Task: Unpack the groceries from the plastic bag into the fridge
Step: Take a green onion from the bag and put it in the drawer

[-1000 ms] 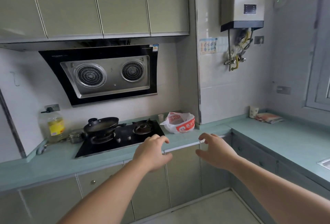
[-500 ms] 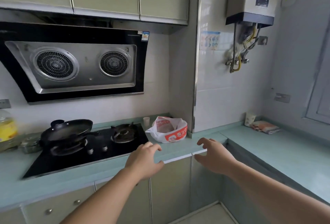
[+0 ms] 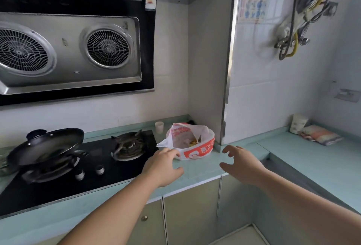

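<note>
- The plastic bag (image 3: pixel 190 141), white with red-orange print, sat a little right of the frame's centre on the pale green counter (image 3: pixel 203 168), in the corner where the wall jutted out; its mouth was open, with something yellowish showing inside.
- The left hand (image 3: pixel 163 166) reached in from the lower middle of the frame, fingers loosely spread and holding nothing, its fingertips (image 3: pixel 175 152) at the bag's near left edge; whether they touched the plastic could not be told.
- The right hand (image 3: pixel 241 163) hovered just right of the bag, apart from it, fingers splayed and slightly curved, empty.
- Left of the bag lay a black gas hob (image 3: pixel 93 168), with a dark frying pan (image 3: pixel 46 145) tilted on the far-left burner.
- A small white cup (image 3: pixel 159 127) stood behind the hob, near the bag.
- A range hood (image 3: pixel 74 49) filled the upper left of the frame.
- At the right edge, a paper cup (image 3: pixel 298 123) and a folded cloth (image 3: pixel 320 135) rested on the counter.
</note>
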Available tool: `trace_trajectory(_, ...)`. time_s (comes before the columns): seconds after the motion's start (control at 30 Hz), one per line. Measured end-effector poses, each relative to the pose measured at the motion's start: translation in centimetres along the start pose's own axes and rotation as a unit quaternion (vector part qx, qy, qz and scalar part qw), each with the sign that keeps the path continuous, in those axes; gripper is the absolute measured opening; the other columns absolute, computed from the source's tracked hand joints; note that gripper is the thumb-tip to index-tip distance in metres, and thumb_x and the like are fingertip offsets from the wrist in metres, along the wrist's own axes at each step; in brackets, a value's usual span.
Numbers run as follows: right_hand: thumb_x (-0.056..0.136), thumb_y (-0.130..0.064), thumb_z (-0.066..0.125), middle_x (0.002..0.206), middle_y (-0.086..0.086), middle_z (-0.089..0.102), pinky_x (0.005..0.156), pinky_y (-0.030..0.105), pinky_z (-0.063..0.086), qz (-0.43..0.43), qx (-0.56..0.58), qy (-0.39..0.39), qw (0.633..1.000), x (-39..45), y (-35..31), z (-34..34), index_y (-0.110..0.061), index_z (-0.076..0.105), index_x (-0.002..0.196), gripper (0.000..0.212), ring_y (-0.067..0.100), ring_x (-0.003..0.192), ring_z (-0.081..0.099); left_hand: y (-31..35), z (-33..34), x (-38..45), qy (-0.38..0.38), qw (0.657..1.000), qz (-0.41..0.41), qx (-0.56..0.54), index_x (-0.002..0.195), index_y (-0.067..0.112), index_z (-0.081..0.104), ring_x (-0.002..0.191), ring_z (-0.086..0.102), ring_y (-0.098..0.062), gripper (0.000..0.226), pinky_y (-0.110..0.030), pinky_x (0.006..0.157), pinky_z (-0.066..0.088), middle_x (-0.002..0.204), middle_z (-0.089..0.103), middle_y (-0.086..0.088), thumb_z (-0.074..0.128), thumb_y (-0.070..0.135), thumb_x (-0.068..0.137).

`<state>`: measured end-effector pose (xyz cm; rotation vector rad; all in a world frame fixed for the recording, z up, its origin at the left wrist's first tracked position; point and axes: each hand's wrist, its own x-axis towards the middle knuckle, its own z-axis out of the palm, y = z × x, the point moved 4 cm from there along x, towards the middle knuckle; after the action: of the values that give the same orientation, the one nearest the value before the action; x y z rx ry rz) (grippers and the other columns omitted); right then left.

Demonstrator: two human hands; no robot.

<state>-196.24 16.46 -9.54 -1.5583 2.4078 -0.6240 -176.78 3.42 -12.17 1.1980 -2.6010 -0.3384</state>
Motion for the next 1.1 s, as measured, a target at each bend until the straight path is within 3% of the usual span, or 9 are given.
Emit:
trace_trajectory(0.13, 0.093, -0.030, 0.059, 0.132, 0.000, 0.057, 0.090, 0.026, 0.043, -0.001, 0.059, -0.012, 0.998, 6.7, 2.1, 0.1, -0.021, 0.050, 0.133, 0.042, 0.017, 0.117, 0.054, -0.6, 0.6, 6.6, -0.004, 1.000, -0.021, 0.016, 0.125, 0.032, 0.051, 0.115, 0.048, -0.014, 0.044, -0.039, 0.089, 0.049, 0.127, 0.051, 0.009, 0.054, 0.045, 0.083)
trace_trajectory(0.23, 0.093, -0.033, 0.059, 0.113, 0.002, 0.061, 0.076, 0.021, 0.041, 0.003, 0.079, -0.029, 0.996, 11.9, 3.8, 0.1, -0.017, 0.055, 0.126, 0.037, 0.015, 0.092, 0.056, -0.8, 1.1, 11.5, 0.001, 0.999, -0.035, 0.013, 0.125, 0.032, 0.051, 0.116, 0.050, -0.015, 0.044, -0.039, 0.089, 0.049, 0.130, 0.050, 0.008, 0.055, 0.045, 0.084)
trace_trajectory(0.3, 0.092, -0.034, 0.059, 0.096, -0.003, 0.054, 0.068, 0.021, 0.039, 0.009, 0.095, -0.027, 0.995, 15.2, 4.9, 0.5, -0.015, 0.058, 0.118, 0.032, 0.012, 0.079, 0.051, -1.2, 2.0, 14.2, 0.001, 0.999, -0.050, -0.003, 0.124, 0.033, 0.051, 0.111, 0.052, -0.015, 0.041, -0.037, 0.086, 0.049, 0.129, 0.051, 0.008, 0.056, 0.045, 0.085)
trace_trajectory(0.47, 0.090, -0.034, 0.062, 0.096, -0.003, 0.057, 0.050, 0.014, 0.037, 0.019, 0.095, -0.045, 0.994, 23.0, 6.9, 2.9, -0.015, 0.059, 0.119, 0.035, 0.007, 0.072, 0.055, -2.7, 4.4, 20.3, -0.025, 0.998, -0.059, 0.001, 0.127, 0.032, 0.050, 0.105, 0.054, -0.014, 0.044, -0.031, 0.077, 0.048, 0.132, 0.050, 0.008, 0.055, 0.045, 0.086)
trace_trajectory(0.63, 0.088, -0.034, 0.065, 0.116, 0.003, 0.062, 0.055, 0.016, 0.046, 0.043, 0.090, -0.066, 0.993, 30.7, 7.7, 5.8, -0.020, 0.057, 0.121, 0.037, 0.016, 0.086, 0.060, -5.4, 6.9, 27.4, -0.035, 0.997, -0.046, -0.040, 0.131, 0.028, 0.050, 0.110, 0.048, -0.010, 0.045, -0.023, 0.070, 0.036, 0.139, 0.047, 0.006, 0.058, 0.040, 0.088)
trace_trajectory(0.77, 0.089, -0.035, 0.064, 0.116, 0.002, 0.061, 0.060, 0.016, 0.045, 0.058, 0.056, -0.071, 0.994, 35.9, 8.1, 7.8, -0.021, 0.056, 0.121, 0.036, 0.017, 0.090, 0.058, -8.0, 9.5, 33.2, -0.035, 0.995, -0.032, -0.085, 0.129, 0.025, 0.053, 0.118, 0.050, -0.015, 0.043, -0.028, 0.085, 0.044, 0.136, 0.049, 0.005, 0.058, 0.038, 0.089)
trace_trajectory(0.87, 0.089, -0.035, 0.062, 0.118, 0.001, 0.060, 0.068, 0.016, 0.048, 0.065, 0.039, -0.078, 0.994, 39.1, 8.5, 9.4, -0.021, 0.056, 0.123, 0.037, 0.017, 0.093, 0.058, -9.7, 12.0, 36.6, -0.057, 0.993, -0.035, -0.093, 0.124, 0.025, 0.056, 0.114, 0.053, -0.016, 0.039, -0.033, 0.092, 0.049, 0.130, 0.055, 0.005, 0.058, 0.037, 0.088)
trace_trajectory(1.0, 0.092, -0.033, 0.058, 0.111, -0.002, 0.057, 0.054, 0.009, 0.041, 0.071, 0.034, -0.112, 0.991, 42.0, 8.7, 12.1, -0.022, 0.054, 0.123, 0.033, 0.014, 0.087, 0.057, -9.8, 15.6, 39.5, -0.106, 0.988, -0.037, -0.105, 0.115, 0.027, 0.062, 0.100, 0.060, -0.015, 0.030, -0.027, 0.082, 0.052, 0.115, 0.063, 0.009, 0.059, 0.035, 0.087)
trace_trajectory(1.1, 0.094, -0.027, 0.051, 0.112, -0.002, 0.060, 0.063, 0.017, 0.051, 0.054, 0.018, -0.119, 0.991, 44.4, 8.7, 14.6, -0.021, 0.056, 0.123, 0.030, 0.015, 0.084, 0.060, -9.1, 19.6, 41.2, -0.166, 0.979, -0.044, -0.109, 0.106, 0.029, 0.064, 0.088, 0.063, -0.015, 0.021, -0.025, 0.076, 0.054, 0.099, 0.066, 0.010, 0.059, 0.037, 0.087)
